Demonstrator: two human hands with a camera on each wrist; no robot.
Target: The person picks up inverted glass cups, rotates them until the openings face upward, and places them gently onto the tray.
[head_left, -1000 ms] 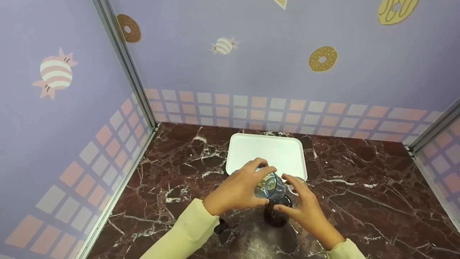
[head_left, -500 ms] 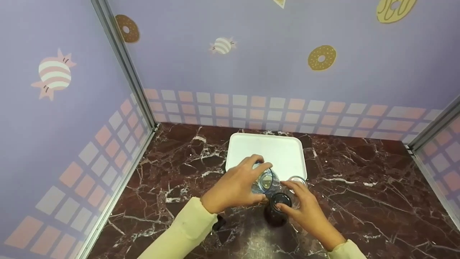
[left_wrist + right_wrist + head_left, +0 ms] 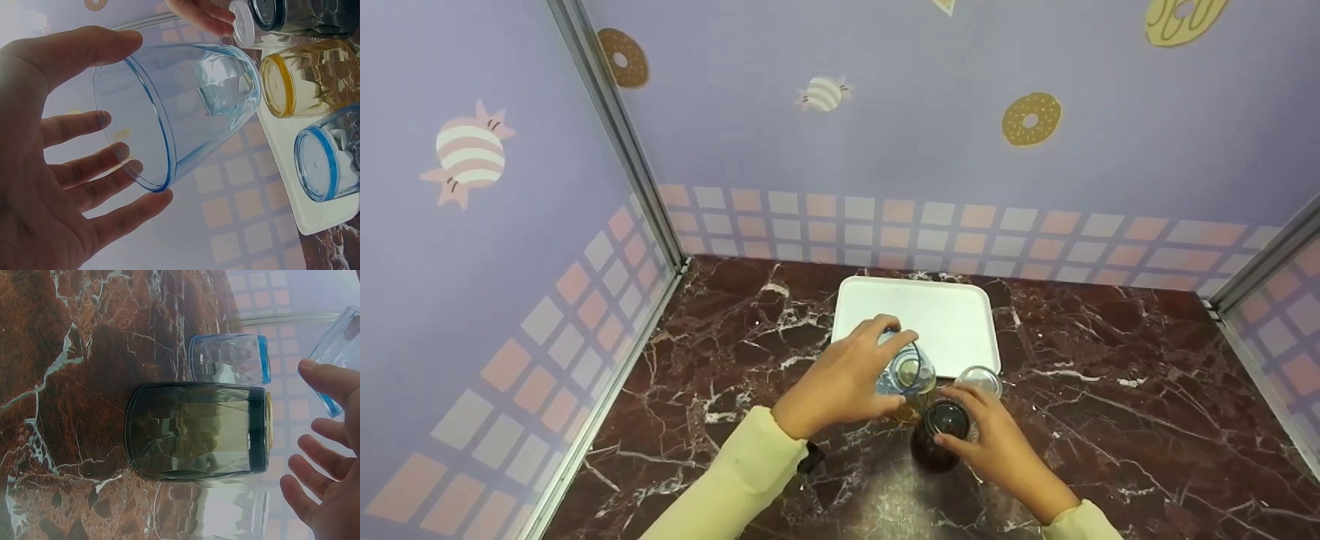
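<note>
Blue-rimmed tumbler [image 3: 194, 107] tilts, gripped at its rim by the left hand [image 3: 836, 379], while the loose-fingered right hand [image 3: 997, 442] leaves a narrow gap beside the smoky tumbler [image 3: 191, 430], white tray [image 3: 915, 311] beyond.

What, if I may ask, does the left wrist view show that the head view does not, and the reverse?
Only the left wrist view shows the standing blue-rimmed tumbler. Only the head view shows the left sleeve and right sleeve. Both show the left hand gripping the raised blue-rimmed tumbler, plus the right hand, smoky tumbler, amber tumbler, clear tumbler and white tray.
</note>
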